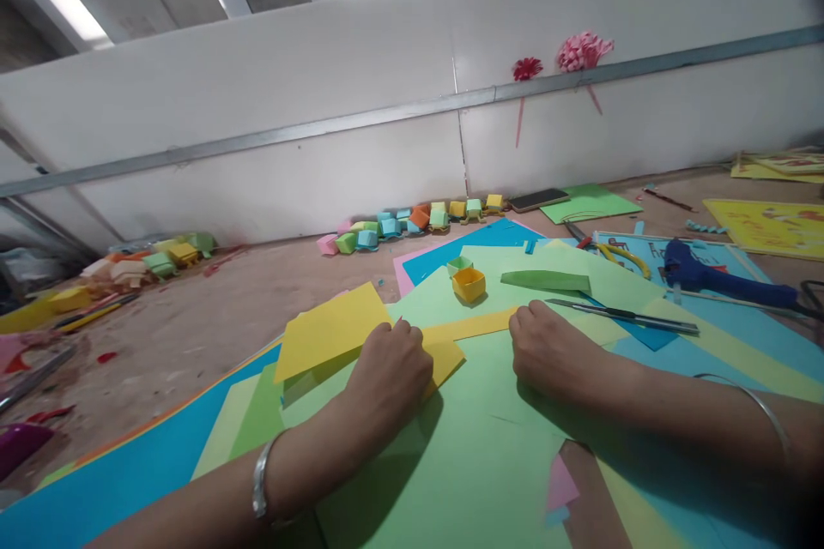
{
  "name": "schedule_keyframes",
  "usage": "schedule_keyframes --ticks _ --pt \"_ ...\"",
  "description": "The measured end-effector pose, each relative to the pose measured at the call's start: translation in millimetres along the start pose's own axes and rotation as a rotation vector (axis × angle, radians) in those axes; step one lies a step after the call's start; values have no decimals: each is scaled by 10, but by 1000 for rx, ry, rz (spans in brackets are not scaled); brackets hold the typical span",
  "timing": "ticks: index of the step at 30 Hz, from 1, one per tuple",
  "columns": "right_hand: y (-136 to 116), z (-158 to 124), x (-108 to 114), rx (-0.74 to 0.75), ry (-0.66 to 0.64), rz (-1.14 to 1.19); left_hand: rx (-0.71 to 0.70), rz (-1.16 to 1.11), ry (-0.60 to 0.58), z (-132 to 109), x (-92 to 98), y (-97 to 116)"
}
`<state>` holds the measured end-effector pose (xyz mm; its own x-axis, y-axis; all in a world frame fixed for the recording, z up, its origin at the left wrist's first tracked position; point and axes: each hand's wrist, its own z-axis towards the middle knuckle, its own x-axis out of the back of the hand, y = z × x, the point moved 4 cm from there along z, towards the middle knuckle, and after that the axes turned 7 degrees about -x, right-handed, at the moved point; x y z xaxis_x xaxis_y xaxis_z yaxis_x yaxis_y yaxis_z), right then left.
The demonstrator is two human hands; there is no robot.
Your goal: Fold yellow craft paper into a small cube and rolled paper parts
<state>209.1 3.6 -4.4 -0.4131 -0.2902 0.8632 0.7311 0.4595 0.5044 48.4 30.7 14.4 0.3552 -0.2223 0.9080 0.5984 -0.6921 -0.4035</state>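
A yellow-orange paper strip (pixel 473 326) stretches between my two hands over light green sheets. My left hand (pixel 394 363) is closed at the strip's left end, its fingertips hidden behind the knuckles. Under and beside that hand lies a small yellow paper piece (pixel 445 360). The right end of the strip is pinched in my right hand (pixel 544 353). Just beyond the strip sit a small open orange paper box (pixel 469 284) and a light green one (pixel 459 265). A yellow paper sheet (pixel 335 326) lies left of my left hand.
A craft knife (pixel 631 316), a green paper strip (pixel 546 280), scissors (pixel 624 259) and a blue glue gun (pixel 727 279) lie to the right. Folded paper pieces (pixel 390 226) line the wall, near a phone (pixel 538 200). More folded pieces (pixel 160 264) are at the left.
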Motion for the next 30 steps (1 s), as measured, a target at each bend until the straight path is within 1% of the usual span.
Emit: schedule_keyframes --ticks 3,5,6,7,8,9,10,13,15,17,20,22,24,26,28,30 --pt "-4 4 -11 -1 1 3 98 -1 56 25 22 -74" --pt "-8 13 -30 -7 8 -1 96 -21 141 65 38 -60" --pt "-10 17 -39 -13 14 -3 52 -49 193 89 40 -26" --pt "-13 21 -47 -22 22 -2 -39 -114 284 110 50 27" --pt "-15 21 -55 -34 29 2 -134 -182 315 130 34 82" --pt "-16 19 -61 -50 34 7 -189 -236 313 149 5 121" --pt "-15 11 -67 -69 35 12 -207 -269 293 167 -30 144" --pt "8 -33 -78 -153 8 13 -188 -303 209 203 -121 160" --pt "52 -61 -68 -220 -19 9 -192 -307 205 206 -135 162" --pt "111 -64 -38 -285 -20 15 -192 -313 226 198 -126 164" --pt "176 -7 3 -348 49 33 -163 -346 269 174 -101 167" --pt "174 46 -11 -341 128 90 -137 -374 297 156 -94 168" --pt "150 86 -69 -311 201 193 -90 -391 329 143 -105 152" --pt "137 106 -145 -300 240 276 -15 -396 366 137 -132 114" --pt "145 113 -202 -311 256 306 51 -385 390 139 -164 68" --pt "169 115 -215 -334 284 330 84 -352 399 148 -190 30"
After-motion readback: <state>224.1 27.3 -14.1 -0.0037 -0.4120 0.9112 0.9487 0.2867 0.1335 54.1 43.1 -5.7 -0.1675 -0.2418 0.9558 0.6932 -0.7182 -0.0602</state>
